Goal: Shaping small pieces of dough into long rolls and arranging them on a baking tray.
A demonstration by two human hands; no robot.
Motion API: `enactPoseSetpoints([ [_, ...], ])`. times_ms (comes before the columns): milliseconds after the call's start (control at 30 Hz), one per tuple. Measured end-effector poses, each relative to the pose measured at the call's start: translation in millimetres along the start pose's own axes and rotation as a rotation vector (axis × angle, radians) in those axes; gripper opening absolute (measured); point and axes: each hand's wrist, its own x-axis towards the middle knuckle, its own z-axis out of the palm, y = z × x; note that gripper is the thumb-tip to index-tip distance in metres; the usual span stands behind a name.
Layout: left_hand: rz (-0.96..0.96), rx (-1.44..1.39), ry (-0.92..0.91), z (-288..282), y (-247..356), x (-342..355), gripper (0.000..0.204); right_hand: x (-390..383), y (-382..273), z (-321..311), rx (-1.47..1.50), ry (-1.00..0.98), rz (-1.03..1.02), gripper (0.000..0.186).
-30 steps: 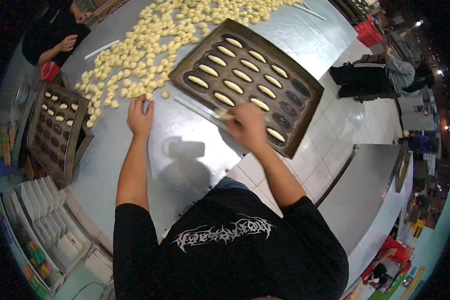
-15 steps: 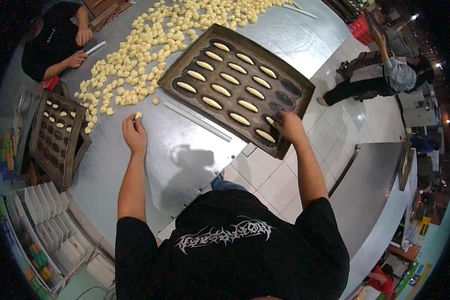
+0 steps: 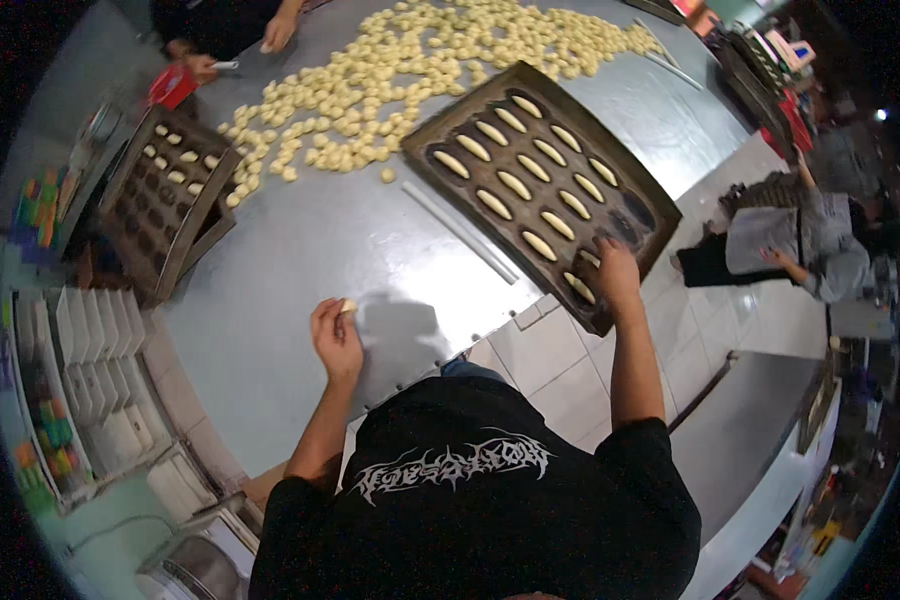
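Pale yellow dough is showing between the fingertips of the left hand [image 3: 336,335], which is pinching one small dough piece [image 3: 348,305] just above the grey metal table [image 3: 300,240], at about seven o'clock from the dark moulded baking tray [image 3: 542,190]. The right hand [image 3: 615,275] is resting on the tray's near corner, at roughly five o'clock on it, fingers spread flat over an empty hollow; whether it is holding anything there I cannot tell. Most of the tray's long hollows are already carrying shaped dough, while a few along its right edge are lying bare. The loose heap of dough pieces [image 3: 400,70] is lying at eleven o'clock from the tray, well apart from both hands, and a thin pale rod [image 3: 460,232] is lying on the table just beside the tray's left edge.

The step in hand seems to be filling the last hollows. The next move would likely call for carrying the pinched piece across to the bare hollows at the right corner, and pressing it lengthwise so it is sitting inside one cavity without overlapping its neighbours.

A second tray [image 3: 165,200] is sitting at nine o'clock.
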Motion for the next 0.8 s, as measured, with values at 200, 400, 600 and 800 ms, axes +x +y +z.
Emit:
enactPoseSetpoints([
  [200,0.205,0.039,-0.352,20,39,-9,0.030,-10,-145,33,0.590,0.156,-0.437,0.039],
  [400,0.644,0.485,-0.480,27,54,-1,0.035,-25,-200,85,0.282,0.180,-0.240,0.023],
  [600,0.459,0.571,-0.620,5,31,-15,0.042,-89,-201,90,0.385,0.029,-0.551,0.040],
  [800,0.534,0.796,-0.674,42,34,65,0.065,-8,-216,91,0.096,0.031,-0.441,0.062],
])
